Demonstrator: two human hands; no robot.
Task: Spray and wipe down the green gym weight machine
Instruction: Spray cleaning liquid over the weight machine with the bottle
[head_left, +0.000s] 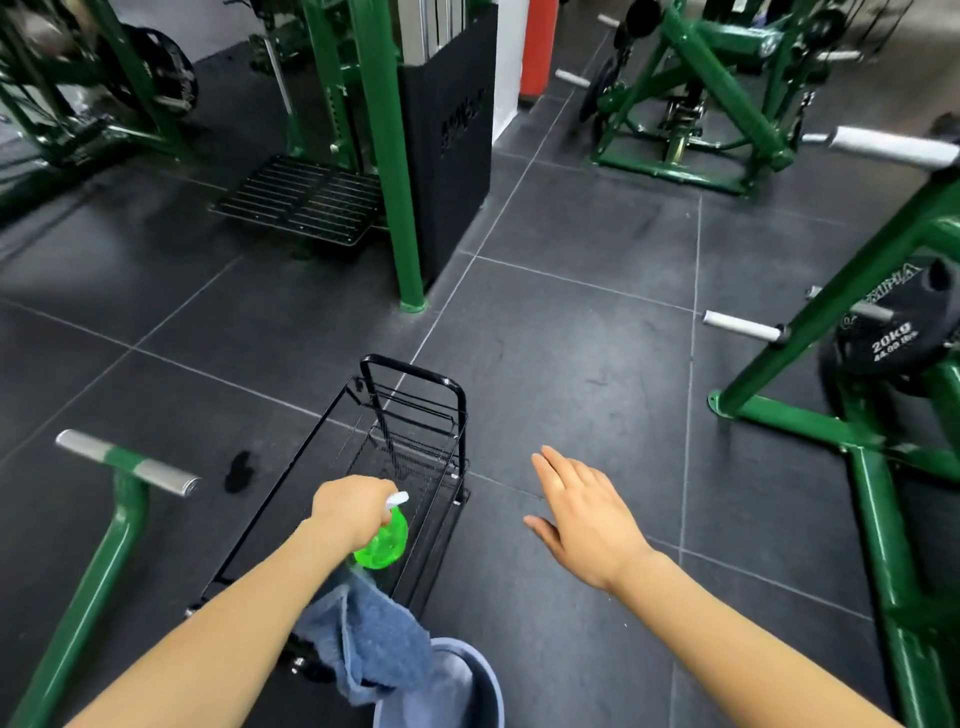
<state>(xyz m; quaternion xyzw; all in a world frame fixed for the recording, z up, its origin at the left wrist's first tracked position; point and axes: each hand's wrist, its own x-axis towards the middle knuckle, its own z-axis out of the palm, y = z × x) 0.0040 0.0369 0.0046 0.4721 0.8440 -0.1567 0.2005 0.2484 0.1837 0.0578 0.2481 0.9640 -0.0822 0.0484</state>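
Left hand grips green spray bottle over black wire cart; right hand open, fingers straight, empty; blue cloth over bucket rim

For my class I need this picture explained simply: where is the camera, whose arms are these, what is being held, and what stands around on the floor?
There is one picture, taken by a camera worn on a person's head, looking forward and down, so the two arms are that person's own. The left hand grips a green spray bottle over a black wire cart. A blue cloth hangs beneath that arm, above a grey-blue bucket. The right hand is open and holds nothing. On the dark tiled floor stand green weight machines; one on the right carries a black plate marked 20kg.
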